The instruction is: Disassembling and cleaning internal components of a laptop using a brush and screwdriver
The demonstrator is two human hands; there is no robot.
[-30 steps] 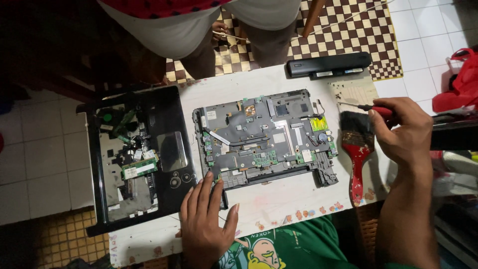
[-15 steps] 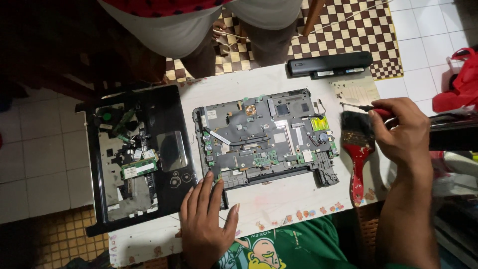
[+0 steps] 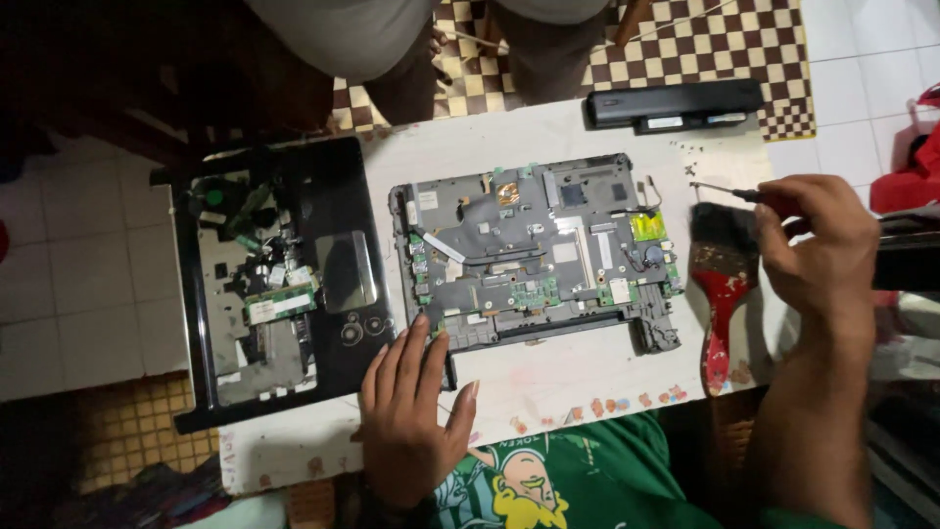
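My left hand lay flat with fingers spread on the white table, fingertips touching the front left corner of the opened laptop base at the table's middle. My right hand was closed around a screwdriver, its tip pointing left above a red-handled paintbrush. The black palmrest cover sat to the left, a black battery along the far edge.

A white table stands on a white tiled floor, with a checkered mat beyond it.
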